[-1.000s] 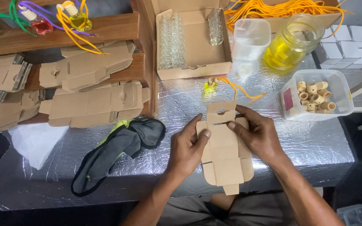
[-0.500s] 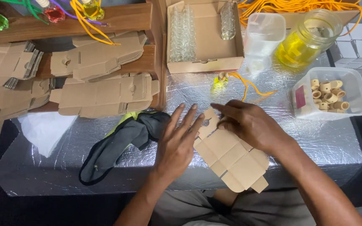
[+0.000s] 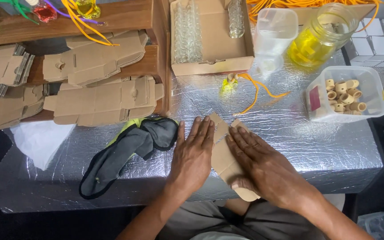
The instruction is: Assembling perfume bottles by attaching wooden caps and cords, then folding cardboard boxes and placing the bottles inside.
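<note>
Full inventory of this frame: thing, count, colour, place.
Flat die-cut cardboard blank: one, brown, table front edge, under both hands.
Stacked cardboard blanks: many, brown, wooden shelves at left.
Dark cloth with yellow-green trim: one, left of the hands.
Open cardboard box of small clear glass bottles: one, brown, top centre.
Glass jar of yellow liquid: one, top right.
Clear plastic tub of beige rings: one, right.
Small yellow bottle with orange cord: one, centre.
Silver foil table cover: one.
Left hand: flat on blank.
Right hand: flat on blank.
</note>
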